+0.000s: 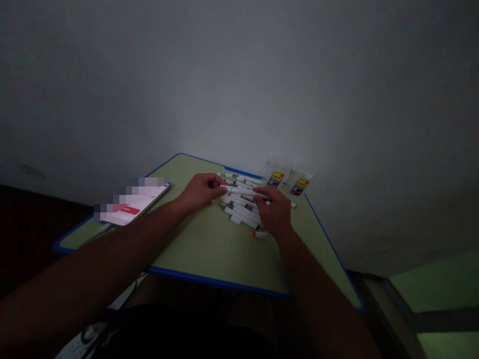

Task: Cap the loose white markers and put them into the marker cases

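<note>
A heap of several white marker pens (243,212) with coloured caps lies on a small green desk (209,249) with a blue rim. My left hand (200,192) pinches one end of a white marker (243,191) held level above the heap. My right hand (275,209) grips the other end of that same marker, fingers curled round it. One loose marker with a red cap (259,234) lies just in front of my right hand.
A phone (130,204) with a lit screen lies at the desk's left edge. Two clear packets with yellow labels (276,178) (299,187) lean against the white wall at the back. A cable hangs below the desk's front left.
</note>
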Motion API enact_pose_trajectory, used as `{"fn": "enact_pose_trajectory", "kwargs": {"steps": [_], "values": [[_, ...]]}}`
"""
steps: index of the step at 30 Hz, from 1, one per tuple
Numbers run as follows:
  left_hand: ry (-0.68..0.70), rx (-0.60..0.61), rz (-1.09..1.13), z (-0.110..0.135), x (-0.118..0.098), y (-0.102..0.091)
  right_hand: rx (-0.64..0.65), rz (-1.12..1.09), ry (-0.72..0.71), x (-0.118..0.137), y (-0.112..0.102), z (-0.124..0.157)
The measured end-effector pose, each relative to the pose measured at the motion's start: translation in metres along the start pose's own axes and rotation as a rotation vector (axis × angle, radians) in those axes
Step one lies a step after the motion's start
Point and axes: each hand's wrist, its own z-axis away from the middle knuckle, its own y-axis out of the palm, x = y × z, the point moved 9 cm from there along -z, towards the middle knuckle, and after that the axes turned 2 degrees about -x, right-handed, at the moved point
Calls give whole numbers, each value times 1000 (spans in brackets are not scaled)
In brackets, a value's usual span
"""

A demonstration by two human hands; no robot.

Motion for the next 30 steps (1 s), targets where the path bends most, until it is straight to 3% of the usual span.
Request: {"fn": "enact_pose_trajectory", "kwargs": {"steps": [5, 14, 19, 25, 30], "values": [[29, -35, 30, -1, -3, -3, 6, 28, -18, -5, 1, -1], [14, -9, 43, 8, -14, 8, 105, 226, -115, -1, 17, 3], [58, -45, 34, 5, -10, 2, 34, 133, 92, -18, 5, -2], [141, -65, -246, 1, -10, 1, 8, -371, 406, -55, 12, -2], [243, -54, -405, 3, -12, 7, 11, -589, 517, -59, 15, 0]]}}
